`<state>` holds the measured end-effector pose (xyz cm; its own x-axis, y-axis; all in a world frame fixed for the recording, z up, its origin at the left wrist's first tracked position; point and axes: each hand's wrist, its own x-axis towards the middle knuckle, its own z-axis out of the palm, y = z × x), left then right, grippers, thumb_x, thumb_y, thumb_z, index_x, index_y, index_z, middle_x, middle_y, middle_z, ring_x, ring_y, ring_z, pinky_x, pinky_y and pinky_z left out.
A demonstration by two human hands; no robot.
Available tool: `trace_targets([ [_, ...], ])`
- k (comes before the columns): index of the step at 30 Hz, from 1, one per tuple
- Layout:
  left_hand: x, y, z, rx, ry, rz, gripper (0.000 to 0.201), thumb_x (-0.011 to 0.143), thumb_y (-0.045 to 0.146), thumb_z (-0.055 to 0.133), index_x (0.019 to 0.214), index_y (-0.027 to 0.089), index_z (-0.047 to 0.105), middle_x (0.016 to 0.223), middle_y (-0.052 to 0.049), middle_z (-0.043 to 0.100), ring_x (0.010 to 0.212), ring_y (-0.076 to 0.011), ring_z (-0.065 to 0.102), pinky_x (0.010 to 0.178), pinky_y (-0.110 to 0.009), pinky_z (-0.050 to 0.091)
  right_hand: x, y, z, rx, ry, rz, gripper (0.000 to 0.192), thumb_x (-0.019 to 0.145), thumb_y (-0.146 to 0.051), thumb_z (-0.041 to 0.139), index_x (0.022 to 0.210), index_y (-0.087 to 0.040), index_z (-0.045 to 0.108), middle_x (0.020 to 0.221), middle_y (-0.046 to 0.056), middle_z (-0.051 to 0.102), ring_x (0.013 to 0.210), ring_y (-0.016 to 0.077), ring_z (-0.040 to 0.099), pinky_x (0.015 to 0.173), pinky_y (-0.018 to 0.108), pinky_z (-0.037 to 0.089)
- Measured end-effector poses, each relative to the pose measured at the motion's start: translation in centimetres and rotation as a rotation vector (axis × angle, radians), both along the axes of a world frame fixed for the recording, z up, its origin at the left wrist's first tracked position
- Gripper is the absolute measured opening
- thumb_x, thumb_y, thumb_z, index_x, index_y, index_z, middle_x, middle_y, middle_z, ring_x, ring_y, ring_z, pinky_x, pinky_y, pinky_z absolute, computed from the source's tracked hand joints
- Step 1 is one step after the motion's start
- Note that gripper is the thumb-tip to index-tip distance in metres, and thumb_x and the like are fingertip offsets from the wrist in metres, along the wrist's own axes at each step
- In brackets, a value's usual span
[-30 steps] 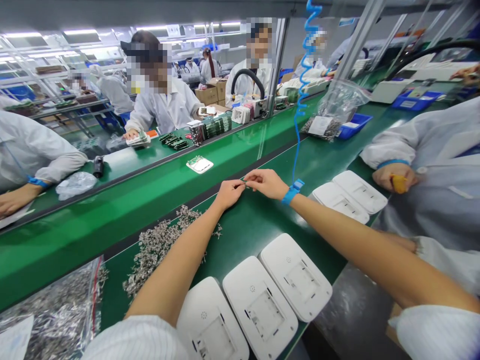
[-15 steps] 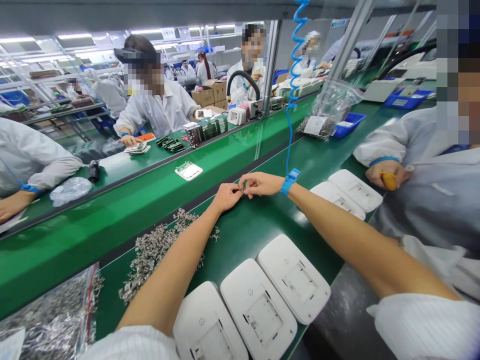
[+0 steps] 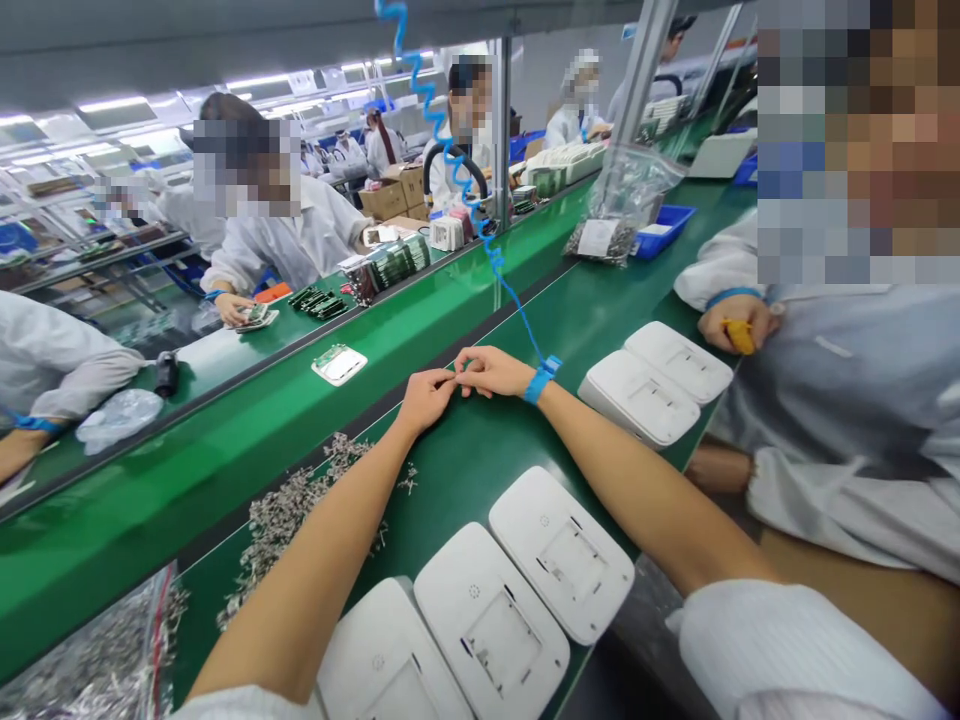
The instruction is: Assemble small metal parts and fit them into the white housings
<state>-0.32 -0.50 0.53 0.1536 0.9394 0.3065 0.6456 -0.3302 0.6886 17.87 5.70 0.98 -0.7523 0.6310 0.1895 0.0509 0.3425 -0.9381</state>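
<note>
My left hand (image 3: 427,402) and my right hand (image 3: 493,372) meet at the fingertips above the green bench top. Both are closed in a pinch, and whatever sits between the fingers is too small to make out. On my right wrist is a blue wrist strap (image 3: 541,380) with a coiled cord. Beside and partly behind my left forearm lies a heap of small metal parts (image 3: 281,515). White plastic housings (image 3: 487,600), three of them, lie in a row between my forearms, their recessed sides up.
A clear bag of metal parts (image 3: 90,650) lies at lower left. Across the green divider (image 3: 247,430), a circuit board in a white frame (image 3: 340,365) rests. Two more housings (image 3: 679,362) lie right, near a co-worker's hand (image 3: 739,322) holding something yellow. Further back stands a blue tray (image 3: 666,232).
The whole view has shifted, so most things now appear further left. My hands stay pinched together at the fingertips. More of the co-worker on the right has come into view.
</note>
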Motion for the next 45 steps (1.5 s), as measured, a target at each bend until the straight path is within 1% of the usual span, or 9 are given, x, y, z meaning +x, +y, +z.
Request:
trace_targets([
  [4,0.1,0.0,0.0,0.084,-0.006,0.063,0.025,0.088,0.027,0.054,0.081,0.018,0.076,0.068,-0.001,0.066,0.065,-0.0130,0.056,0.067,-0.024,0.043,-0.4,-0.1,-0.4,0.002,0.040,-0.211,0.025,0.083,-0.040,0.063,0.075,-0.018,0.056,0.064,-0.001,0.066,0.044,0.0067,0.047,0.044,0.019,0.036],
  [8,0.3,-0.4,0.3,0.133,0.018,0.103,0.026,0.090,0.028,0.052,0.081,0.018,0.074,0.072,-0.002,0.068,0.067,-0.0134,0.057,0.070,-0.025,0.044,-0.6,-0.6,-0.1,0.066,-0.097,-0.174,0.027,0.091,-0.033,0.055,0.070,-0.017,0.059,0.067,0.001,0.068,0.049,0.0077,0.048,0.052,0.021,0.038],
  [13,0.6,-0.3,0.3,0.134,0.089,0.085,0.028,0.090,0.025,0.051,0.072,0.018,0.072,0.072,-0.001,0.069,0.069,-0.0138,0.058,0.070,-0.026,0.043,-0.2,-1.2,-0.1,0.397,-0.263,-0.180,0.026,0.094,-0.027,0.054,0.071,-0.017,0.063,0.073,0.002,0.070,0.067,0.0126,0.058,0.067,0.024,0.038],
  [17,0.7,-0.1,0.1,0.106,0.126,0.034,0.023,0.086,0.020,0.053,0.076,0.019,0.074,0.076,-0.002,0.072,0.072,-0.0144,0.060,0.073,-0.026,0.043,0.4,-1.1,-0.7,0.636,-0.335,-0.265,0.014,0.091,-0.031,0.065,0.083,-0.019,0.064,0.079,0.003,0.067,0.074,0.0164,0.058,0.068,0.025,0.035],
  [21,0.7,0.0,-0.1,0.071,0.151,-0.020,0.019,0.082,0.019,0.057,0.071,0.018,0.072,0.069,-0.001,0.069,0.065,-0.0131,0.056,0.069,-0.026,0.041,0.9,-1.0,-0.2,0.786,-0.337,-0.157,0.012,0.090,-0.023,0.065,0.101,-0.021,0.064,0.093,0.004,0.065,0.082,0.0178,0.058,0.069,0.025,0.036],
  [28,0.4,0.0,-0.1,0.054,0.166,-0.033,0.019,0.081,0.021,0.058,0.070,0.016,0.071,0.067,0.000,0.068,0.064,-0.0120,0.056,0.066,-0.024,0.040,1.1,-0.9,0.4,0.868,-0.355,-0.003,0.015,0.094,-0.018,0.051,0.100,-0.020,0.065,0.096,0.007,0.066,0.089,0.0201,0.060,0.074,0.027,0.038],
  [33,0.3,-0.1,-0.1,0.060,0.169,-0.045,0.020,0.084,0.021,0.056,0.075,0.017,0.073,0.072,-0.001,0.071,0.066,-0.0127,0.058,0.070,-0.024,0.043,0.9,-0.6,0.2,0.790,-0.316,-0.025,0.009,0.093,-0.021,0.051,0.097,-0.021,0.059,0.082,0.004,0.068,0.072,0.0183,0.060,0.066,0.026,0.036],
  [39,0.5,-0.1,0.0,0.091,0.157,-0.034,0.021,0.088,0.023,0.057,0.076,0.018,0.073,0.076,-0.002,0.072,0.069,-0.0130,0.059,0.072,-0.025,0.044,1.4,0.1,-0.1,0.301,-0.159,-0.030,0.002,0.089,-0.021,0.053,0.088,-0.021,0.052,0.072,-0.004,0.069,0.044,0.0091,0.052,0.054,0.022,0.040],
  [45,0.5,-0.2,-0.1,0.156,0.129,0.025,0.019,0.090,0.021,0.057,0.081,0.018,0.073,0.082,-0.004,0.073,0.075,-0.0144,0.063,0.076,-0.026,0.046,0.2,-0.4,0.0,0.188,-0.158,-0.189,0.026,0.091,-0.029,0.054,0.068,-0.019,0.057,0.059,0.000,0.064,0.051,0.0104,0.051,0.054,0.022,0.037],
])
